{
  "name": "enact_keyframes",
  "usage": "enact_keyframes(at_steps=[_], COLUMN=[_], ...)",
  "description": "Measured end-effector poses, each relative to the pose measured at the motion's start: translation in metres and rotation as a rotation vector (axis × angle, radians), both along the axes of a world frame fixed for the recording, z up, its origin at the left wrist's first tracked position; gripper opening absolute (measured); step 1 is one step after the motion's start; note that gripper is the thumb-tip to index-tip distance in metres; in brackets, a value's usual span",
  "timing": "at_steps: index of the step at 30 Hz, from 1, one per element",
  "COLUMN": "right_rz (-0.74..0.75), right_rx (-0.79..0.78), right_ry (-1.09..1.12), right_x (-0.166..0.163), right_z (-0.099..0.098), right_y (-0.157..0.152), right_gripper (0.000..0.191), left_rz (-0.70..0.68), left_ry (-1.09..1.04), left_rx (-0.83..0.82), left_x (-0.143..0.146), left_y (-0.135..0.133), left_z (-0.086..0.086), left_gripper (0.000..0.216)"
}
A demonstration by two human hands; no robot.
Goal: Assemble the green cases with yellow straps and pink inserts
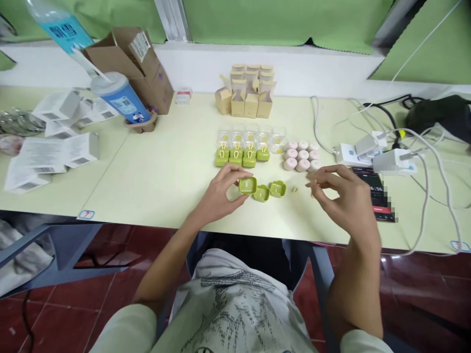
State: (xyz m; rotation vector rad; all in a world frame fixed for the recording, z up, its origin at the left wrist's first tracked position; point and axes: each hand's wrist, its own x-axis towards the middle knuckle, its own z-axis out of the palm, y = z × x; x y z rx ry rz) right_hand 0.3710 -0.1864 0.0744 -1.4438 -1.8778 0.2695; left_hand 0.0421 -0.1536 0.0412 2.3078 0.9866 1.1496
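My left hand grips a small green cup between thumb and fingers, its hollow side towards me. On the table just right of it lie two more hollow green cups, a nearer one and another. A tiny yellowish piece rests beside them. My right hand is raised over the table with thumb and fingers pinched; a small pale yellow bit shows at the fingertips, too small to name. Beyond my left hand stand several green pieces with yellow loops.
Behind the green pieces are clear plastic cups and small open cardboard boxes. Pinkish round pieces sit near my right hand. A phone, power strip and cables lie right; a blue drink cup and white boxes left.
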Motion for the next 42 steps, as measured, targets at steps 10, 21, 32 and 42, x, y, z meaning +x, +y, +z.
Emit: enact_keyframes(at_steps=[10,21,32,42], right_rz=[0.344,0.282,0.259,0.280], right_rx=[0.180,0.518,0.548,0.528], right_ry=[0.363,0.019,-0.088,-0.048], right_x=[-0.087,-0.100,-0.100,-0.099], right_z=[-0.010,-0.032,-0.033,-0.036], right_y=[-0.008,-0.006,-0.013,-0.012], right_gripper=[0.017,0.026,0.030,0.029], left_rz=[-0.113,-0.165,-0.152,-0.160], left_ry=[-0.034,0.015,0.027,0.023], left_rx=[-0.015,-0.004,0.028,0.057], left_x=[0.006,0.004,0.003,0.005], left_y=[-0.004,-0.003,-0.003,-0.002], left_z=[0.010,0.014,0.016,0.013], left_gripper=[0.053,0.041,0.041,0.042])
